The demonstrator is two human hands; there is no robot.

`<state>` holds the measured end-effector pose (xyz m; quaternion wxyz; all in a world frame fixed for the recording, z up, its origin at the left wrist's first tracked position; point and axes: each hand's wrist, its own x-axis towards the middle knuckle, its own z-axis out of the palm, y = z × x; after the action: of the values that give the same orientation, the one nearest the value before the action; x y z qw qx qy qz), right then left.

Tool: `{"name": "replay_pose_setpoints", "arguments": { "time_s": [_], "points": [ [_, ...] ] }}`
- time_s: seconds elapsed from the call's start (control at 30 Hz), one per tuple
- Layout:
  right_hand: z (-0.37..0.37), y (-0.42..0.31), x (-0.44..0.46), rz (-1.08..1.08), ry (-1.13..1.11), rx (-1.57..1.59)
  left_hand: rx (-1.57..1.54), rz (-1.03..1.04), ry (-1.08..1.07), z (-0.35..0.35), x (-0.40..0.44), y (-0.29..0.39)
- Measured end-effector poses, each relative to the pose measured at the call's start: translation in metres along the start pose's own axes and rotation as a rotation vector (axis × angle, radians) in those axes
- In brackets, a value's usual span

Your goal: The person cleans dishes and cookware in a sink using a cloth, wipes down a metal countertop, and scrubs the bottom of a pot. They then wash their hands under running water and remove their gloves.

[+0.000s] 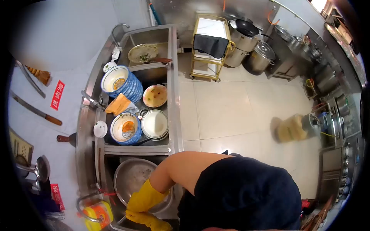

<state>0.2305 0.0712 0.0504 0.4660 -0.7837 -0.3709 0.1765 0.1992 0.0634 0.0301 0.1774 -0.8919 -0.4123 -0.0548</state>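
Observation:
My right hand (135, 204), in a yellow rubber glove, reaches down past the rim of a large metal basin (133, 175) in the near sink. Below it, a second yellow-gloved part looks like my left hand (148, 220), close against the right at the picture's lower edge. The fingers of both are hidden or run together, so I cannot tell what they hold. Some cloudy liquid seems to lie in the basin. A curved tap (86, 198) and a yellow-and-orange package (98, 215) are to the left of my hands.
The middle sink (171, 111) holds stacked blue-and-white bowls (131, 90), more bowls (121, 134), white plates (155, 123) and a dirty dish (155, 95). A strainer-like pan (140, 53) lies in the far sink. A trolley (210, 44) and steel pots (262, 57) stand beyond; knives (36, 109) are on the wall.

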Motion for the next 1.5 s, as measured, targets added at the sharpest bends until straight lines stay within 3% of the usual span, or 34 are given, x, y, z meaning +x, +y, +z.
{"name": "replay_pose_setpoints", "arguments": {
  "time_s": [0.13,0.33,0.5,1.0,1.1,1.23,1.27,1.3,1.37,1.47,1.5],
  "points": [
    [-0.021,0.035,0.021,-0.023,-0.205,-0.116,-0.290,0.034,-0.010,0.002,0.012,0.030],
    [-0.091,0.073,0.066,-0.094,-0.377,-0.090,-0.417,0.148,-0.013,-0.006,0.040,0.059],
    [-0.140,0.081,0.096,-0.126,-0.451,-0.109,-0.472,0.209,-0.029,-0.008,0.054,0.070],
    [-0.193,0.068,0.127,-0.238,-0.606,-0.156,-0.676,0.270,-0.090,-0.023,0.068,0.055],
    [-0.174,0.037,0.110,-0.327,-0.770,-0.193,-0.822,0.172,-0.151,-0.049,0.043,0.032],
    [-0.193,0.005,0.109,-0.390,-0.989,-0.384,-0.947,-0.161,-0.194,-0.072,0.050,0.026],
    [-0.199,-0.001,0.111,-0.407,-1.008,-0.432,-0.794,-0.249,-0.250,-0.087,0.060,0.030],
    [-0.202,-0.010,0.111,-0.432,-1.014,-0.472,-0.818,-0.271,-0.149,-0.085,0.057,0.029],
    [-0.205,-0.022,0.111,-0.485,-0.978,-0.517,-1.129,-0.366,-0.067,-0.086,0.054,0.032],
    [-0.197,-0.032,0.121,-0.555,-0.962,-0.561,-1.549,-0.702,-0.178,-0.092,0.060,0.032],
    [-0.194,-0.035,0.124,-0.575,-0.988,-0.578,-1.524,-0.792,-0.269,-0.093,0.061,0.029]
  ]
}}
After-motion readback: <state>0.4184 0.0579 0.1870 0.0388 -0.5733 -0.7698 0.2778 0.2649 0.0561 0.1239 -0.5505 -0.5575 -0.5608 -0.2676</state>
